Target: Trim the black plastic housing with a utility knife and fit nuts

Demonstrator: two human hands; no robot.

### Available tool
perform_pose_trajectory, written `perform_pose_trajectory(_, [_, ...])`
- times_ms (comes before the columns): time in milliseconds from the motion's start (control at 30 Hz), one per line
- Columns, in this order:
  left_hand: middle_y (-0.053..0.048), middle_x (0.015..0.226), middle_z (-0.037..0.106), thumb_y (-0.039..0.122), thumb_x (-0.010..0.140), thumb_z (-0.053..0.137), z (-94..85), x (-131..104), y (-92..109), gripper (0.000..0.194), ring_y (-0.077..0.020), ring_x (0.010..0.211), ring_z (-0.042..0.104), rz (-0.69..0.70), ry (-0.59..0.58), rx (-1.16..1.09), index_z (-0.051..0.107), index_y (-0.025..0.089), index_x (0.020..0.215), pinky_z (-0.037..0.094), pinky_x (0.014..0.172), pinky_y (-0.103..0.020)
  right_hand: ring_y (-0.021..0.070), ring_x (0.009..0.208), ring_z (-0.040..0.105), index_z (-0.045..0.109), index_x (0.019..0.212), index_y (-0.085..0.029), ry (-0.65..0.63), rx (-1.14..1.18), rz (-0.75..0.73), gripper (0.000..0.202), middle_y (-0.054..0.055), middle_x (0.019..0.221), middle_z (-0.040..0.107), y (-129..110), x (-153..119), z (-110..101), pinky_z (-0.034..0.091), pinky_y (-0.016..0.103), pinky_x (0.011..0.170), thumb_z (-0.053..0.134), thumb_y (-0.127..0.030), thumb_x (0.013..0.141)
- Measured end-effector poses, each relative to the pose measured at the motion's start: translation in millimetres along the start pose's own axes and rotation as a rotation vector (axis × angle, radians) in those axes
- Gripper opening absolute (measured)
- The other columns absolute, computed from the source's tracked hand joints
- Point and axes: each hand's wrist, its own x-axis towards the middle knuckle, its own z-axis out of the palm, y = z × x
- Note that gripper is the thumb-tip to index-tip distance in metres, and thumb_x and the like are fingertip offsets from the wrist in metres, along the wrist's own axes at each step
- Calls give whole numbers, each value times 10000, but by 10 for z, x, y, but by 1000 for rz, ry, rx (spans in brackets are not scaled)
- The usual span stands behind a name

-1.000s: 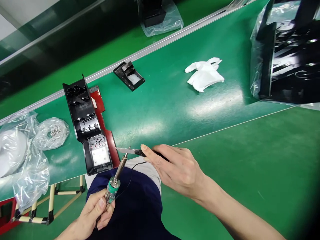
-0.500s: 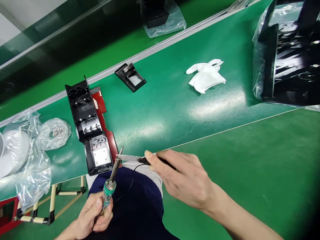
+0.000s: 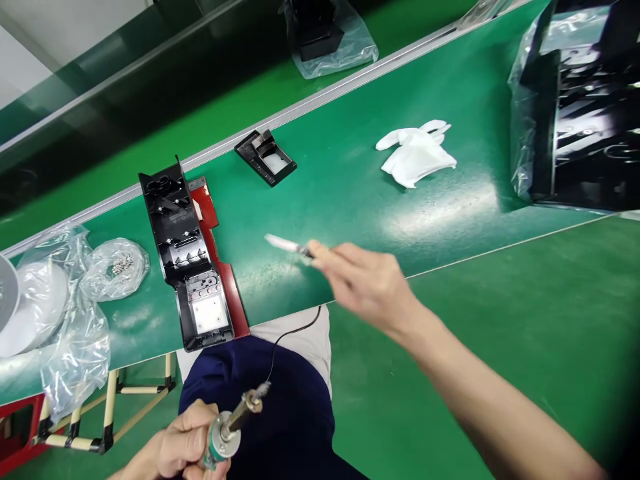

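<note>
My left hand (image 3: 187, 443) is wrapped round the green handle of a soldering iron (image 3: 240, 420), held low over my lap with its metal barrel angled up to the right. In my right hand (image 3: 367, 280) is a knife (image 3: 284, 243), its blade pointing left above the green bench. A dark cord (image 3: 295, 330) runs from the bench edge down across my lap. Left of the knife, a long black plastic housing (image 3: 183, 247) with a white plate at its near end rests partly on a red fixture (image 3: 234, 300).
A small black frame part (image 3: 265, 157) lies near the bench's back rail. White gloves (image 3: 417, 153) lie right of centre. At left are a clear bag of small metal parts (image 3: 117, 267) and plastic film (image 3: 75, 353). A large black assembly (image 3: 585, 127) stands at far right.
The knife has moved away from the soldering iron's tip, up and to the right over the bench. The soldering iron has dropped lower and tilted towards me.
</note>
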Motion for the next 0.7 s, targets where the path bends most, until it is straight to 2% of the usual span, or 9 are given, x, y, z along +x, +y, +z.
perform_pose_trajectory(100, [64,407,264,522,894,472,-26,-9,-49,440,-27,285,196,10,-15,-63,479,124,705,206,335,-147,70,555,429,532,1138,-75,11,-28,70,168,9,737,541,54,-9,-109,364,202,480,505,-79,972])
perform_pose_trajectory(233, [79,408,242,492,910,447,-43,45,-64,403,-22,271,170,14,-48,-132,445,141,714,219,323,-137,84,601,484,513,1160,-90,-37,119,23,184,26,774,544,-265,-9,-210,367,219,477,460,-75,984])
perform_pose_trajectory(333, [84,411,234,474,909,453,-33,73,-41,387,-18,269,149,-4,-46,-150,412,151,701,202,317,-132,107,659,531,503,1169,-83,-73,167,12,195,37,788,538,-505,9,-189,412,231,512,435,-81,986])
perform_pose_trajectory(400, [81,410,247,474,898,475,-21,73,-30,393,-16,267,147,-4,-34,-151,398,152,688,189,310,-133,106,621,512,509,1158,-80,-68,159,2,191,29,757,522,-566,31,-149,394,227,485,444,-81,979])
perform_pose_trajectory(500, [77,408,256,477,902,473,-12,34,-45,399,-16,268,151,-3,-12,-143,414,143,692,187,308,-137,97,559,469,525,1137,-77,-40,111,-23,186,21,723,513,-475,60,-94,342,220,438,438,-65,972])
perform_pose_trajectory(600, [72,408,254,453,894,505,-18,-19,-83,391,-17,279,164,-6,0,-137,436,132,682,188,320,-144,71,481,379,551,1114,-64,-3,-14,-21,161,3,679,502,-219,49,-69,283,203,398,458,-81,984])
perform_pose_trajectory(700, [62,404,267,439,899,498,-32,6,-68,381,-32,279,192,33,8,-142,458,131,680,211,312,-150,71,523,402,565,1109,-42,17,-40,55,157,12,702,521,-12,-10,-67,325,200,444,486,-87,981])
